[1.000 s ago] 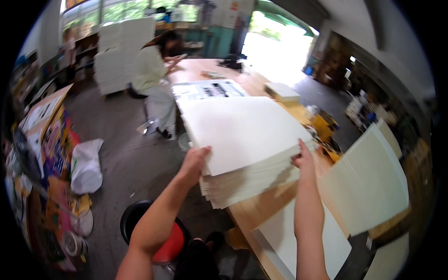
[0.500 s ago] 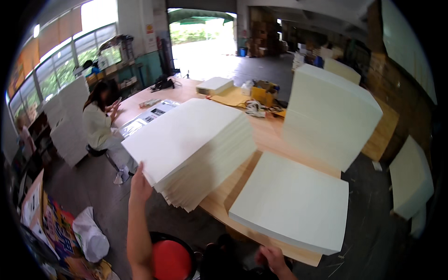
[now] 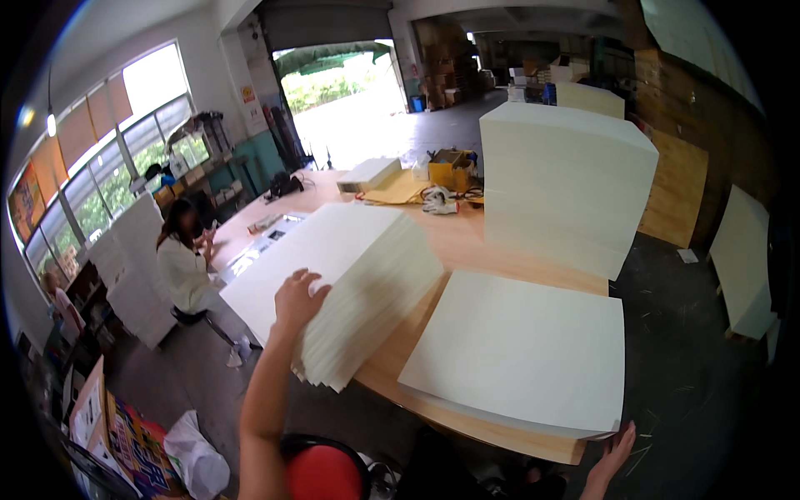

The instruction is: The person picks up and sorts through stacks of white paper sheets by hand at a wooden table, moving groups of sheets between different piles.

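Note:
My left hand (image 3: pixel 300 302) is over the near side of a tall, uneven stack of large white sheets (image 3: pixel 329 242) on the table's left part. Its fingers are loosely bent and apart, with nothing seen in them; I cannot tell whether it touches the top sheet. At the near right corner of a lower, neater stack of white sheets (image 3: pixel 525 350) is my right hand (image 3: pixel 614 452). Its fingers stretch up along that corner, seemingly touching its edge, and the palm side is partly hidden.
Both stacks rest on a wooden table (image 3: pixel 467 242). A much taller white stack (image 3: pixel 567 183) rises behind on the right. Farther back are a yellow box (image 3: pixel 452 171) and gloves (image 3: pixel 439 200). A seated person (image 3: pixel 183 258) is at the left; a red stool (image 3: pixel 325 473) stands below me.
My left hand has left the tall stack's left corner and moved right, over its near side. My right hand has gone from below the table edge rightward to the low stack's corner.

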A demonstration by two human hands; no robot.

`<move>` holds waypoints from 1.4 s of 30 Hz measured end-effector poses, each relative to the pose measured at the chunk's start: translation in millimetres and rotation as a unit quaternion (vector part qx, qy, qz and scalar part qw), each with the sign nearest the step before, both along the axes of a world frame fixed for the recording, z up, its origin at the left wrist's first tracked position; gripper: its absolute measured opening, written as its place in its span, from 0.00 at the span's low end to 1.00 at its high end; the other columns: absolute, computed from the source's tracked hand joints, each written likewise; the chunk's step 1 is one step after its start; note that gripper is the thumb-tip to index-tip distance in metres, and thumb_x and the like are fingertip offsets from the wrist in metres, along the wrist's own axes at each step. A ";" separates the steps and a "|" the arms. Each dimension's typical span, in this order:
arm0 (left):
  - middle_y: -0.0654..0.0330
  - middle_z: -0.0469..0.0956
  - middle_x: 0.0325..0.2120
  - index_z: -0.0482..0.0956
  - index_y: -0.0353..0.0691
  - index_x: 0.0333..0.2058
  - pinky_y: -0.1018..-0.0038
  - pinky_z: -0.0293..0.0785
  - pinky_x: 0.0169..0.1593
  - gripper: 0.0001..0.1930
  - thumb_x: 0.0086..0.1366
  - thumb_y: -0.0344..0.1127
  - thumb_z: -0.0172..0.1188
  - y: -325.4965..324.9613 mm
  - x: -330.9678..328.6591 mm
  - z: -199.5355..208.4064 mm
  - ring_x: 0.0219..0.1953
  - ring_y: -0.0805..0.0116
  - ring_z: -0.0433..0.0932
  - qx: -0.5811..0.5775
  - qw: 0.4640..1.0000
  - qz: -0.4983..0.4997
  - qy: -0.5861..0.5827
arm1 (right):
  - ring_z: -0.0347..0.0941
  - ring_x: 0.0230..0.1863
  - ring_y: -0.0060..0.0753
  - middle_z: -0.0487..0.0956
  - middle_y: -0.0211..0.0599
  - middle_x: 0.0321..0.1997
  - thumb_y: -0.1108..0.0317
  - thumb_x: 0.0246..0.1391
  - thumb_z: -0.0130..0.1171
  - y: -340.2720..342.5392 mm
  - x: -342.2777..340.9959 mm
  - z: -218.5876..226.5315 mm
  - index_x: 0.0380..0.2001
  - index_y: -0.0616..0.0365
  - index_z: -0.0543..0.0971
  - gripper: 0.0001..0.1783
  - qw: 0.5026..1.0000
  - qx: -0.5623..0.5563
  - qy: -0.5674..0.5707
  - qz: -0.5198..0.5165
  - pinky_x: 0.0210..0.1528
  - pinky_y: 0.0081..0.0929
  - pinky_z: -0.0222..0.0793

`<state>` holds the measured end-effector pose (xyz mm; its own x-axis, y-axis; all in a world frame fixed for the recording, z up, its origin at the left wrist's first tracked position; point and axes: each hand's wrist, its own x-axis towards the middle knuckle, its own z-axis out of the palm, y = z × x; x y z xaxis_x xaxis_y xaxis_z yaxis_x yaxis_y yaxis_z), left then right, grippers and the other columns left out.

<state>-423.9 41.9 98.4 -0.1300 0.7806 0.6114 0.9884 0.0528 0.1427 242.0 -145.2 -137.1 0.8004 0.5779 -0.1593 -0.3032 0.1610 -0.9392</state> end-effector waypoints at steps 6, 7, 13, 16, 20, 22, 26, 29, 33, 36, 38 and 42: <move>0.58 0.85 0.43 0.87 0.47 0.40 0.60 0.79 0.47 0.16 0.61 0.50 0.66 -1.6 15.1 -8.3 0.45 0.53 0.83 -0.025 0.999 0.032 -0.030 | 0.67 0.65 0.37 0.72 0.42 0.64 0.49 0.71 0.47 23.1 -22.6 17.7 0.64 0.65 0.69 0.32 0.994 -0.049 -0.080 0.054 0.66 0.34 0.59; 0.57 0.85 0.43 0.87 0.47 0.40 0.60 0.79 0.47 0.16 0.60 0.50 0.66 -2.7 15.4 -10.0 0.45 0.53 0.83 -0.018 0.999 0.033 -0.026 | 0.68 0.64 0.38 0.73 0.42 0.63 0.49 0.71 0.48 24.5 -24.0 16.8 0.64 0.66 0.70 0.32 0.995 -0.048 -0.078 0.039 0.65 0.32 0.60; 0.57 0.84 0.44 0.87 0.47 0.40 0.59 0.78 0.49 0.16 0.60 0.50 0.66 -9.1 13.8 -7.7 0.46 0.53 0.82 -0.018 0.998 0.053 -0.042 | 0.70 0.62 0.38 0.74 0.46 0.63 0.47 0.66 0.55 -2.4 0.1 -5.5 0.63 0.64 0.72 0.33 0.998 -0.035 0.057 0.006 0.63 0.36 0.64; 0.57 0.84 0.44 0.87 0.46 0.41 0.59 0.78 0.49 0.16 0.60 0.50 0.66 -1.0 12.4 -8.8 0.46 0.52 0.82 -0.011 0.998 0.053 -0.041 | 0.70 0.60 0.36 0.76 0.42 0.60 0.35 0.65 0.50 -61.4 64.7 -124.1 0.61 0.59 0.75 0.38 0.975 -0.212 0.052 -0.051 0.64 0.35 0.62; 0.56 0.84 0.43 0.87 0.45 0.40 0.59 0.77 0.50 0.16 0.61 0.49 0.66 5.6 12.5 -17.5 0.45 0.53 0.82 -0.016 0.998 0.044 -0.035 | 0.71 0.58 0.39 0.76 0.43 0.58 0.37 0.65 0.50 -112.2 53.3 -189.6 0.58 0.60 0.76 0.36 0.923 -0.382 0.055 -0.007 0.61 0.36 0.63; 0.56 0.84 0.43 0.86 0.45 0.41 0.59 0.77 0.50 0.17 0.61 0.50 0.66 2.6 7.9 -14.0 0.45 0.54 0.82 -0.019 0.998 0.053 -0.025 | 0.71 0.57 0.40 0.77 0.44 0.56 0.38 0.65 0.50 -114.6 30.9 -204.6 0.57 0.60 0.76 0.35 0.925 -0.372 0.050 0.052 0.60 0.37 0.63; 0.54 0.84 0.46 0.84 0.42 0.46 0.60 0.75 0.55 0.19 0.63 0.49 0.66 6.0 11.5 -17.1 0.50 0.54 0.81 -0.054 0.990 0.108 -0.074 | 0.72 0.55 0.43 0.77 0.45 0.53 0.40 0.65 0.51 -110.1 -9.4 -198.6 0.54 0.61 0.77 0.33 0.929 -0.334 0.006 0.156 0.57 0.39 0.64; 0.48 0.81 0.50 0.81 0.37 0.50 0.62 0.74 0.58 0.18 0.67 0.42 0.62 -1.3 27.1 -47.3 0.53 0.51 0.79 0.088 0.995 -0.026 0.031 | 0.73 0.53 0.46 0.78 0.46 0.51 0.41 0.65 0.51 -121.0 -36.7 -194.0 0.52 0.61 0.78 0.32 0.918 -0.324 -0.011 0.229 0.55 0.40 0.65; 0.48 0.80 0.53 0.77 0.34 0.56 0.66 0.73 0.58 0.18 0.72 0.37 0.57 -26.2 116.2 -104.4 0.54 0.56 0.79 0.018 0.966 -0.179 -0.186 | 0.74 0.51 0.49 0.79 0.48 0.49 0.43 0.65 0.51 -160.4 -45.0 -190.6 0.49 0.61 0.79 0.30 0.892 -0.353 -0.017 0.281 0.53 0.42 0.66; 0.55 0.77 0.55 0.73 0.33 0.60 0.68 0.68 0.61 0.22 0.74 0.41 0.54 -34.9 113.2 -191.7 0.58 0.64 0.74 -0.001 0.853 -0.190 -0.487 | 0.74 0.50 0.51 0.79 0.49 0.46 0.45 0.64 0.51 -187.1 -46.4 -201.3 0.47 0.62 0.80 0.28 0.867 -0.392 -0.030 0.307 0.51 0.43 0.67; 0.57 0.77 0.56 0.73 0.34 0.60 0.68 0.66 0.62 0.24 0.75 0.45 0.53 -39.2 131.8 -225.6 0.60 0.64 0.72 -0.013 0.709 -0.166 -0.685 | 0.75 0.49 0.52 0.80 0.50 0.45 0.46 0.64 0.51 -205.6 -42.5 -210.6 0.46 0.62 0.81 0.27 0.851 -0.423 -0.042 0.310 0.49 0.44 0.68; 0.57 0.76 0.56 0.74 0.35 0.60 0.65 0.64 0.64 0.26 0.75 0.51 0.51 -48.1 142.8 -264.7 0.59 0.63 0.72 -0.052 0.587 -0.189 -0.786 | 0.76 0.47 0.55 0.80 0.51 0.42 0.47 0.64 0.52 -245.6 -37.8 -240.3 0.43 0.62 0.82 0.26 0.808 -0.488 -0.058 0.324 0.47 0.46 0.69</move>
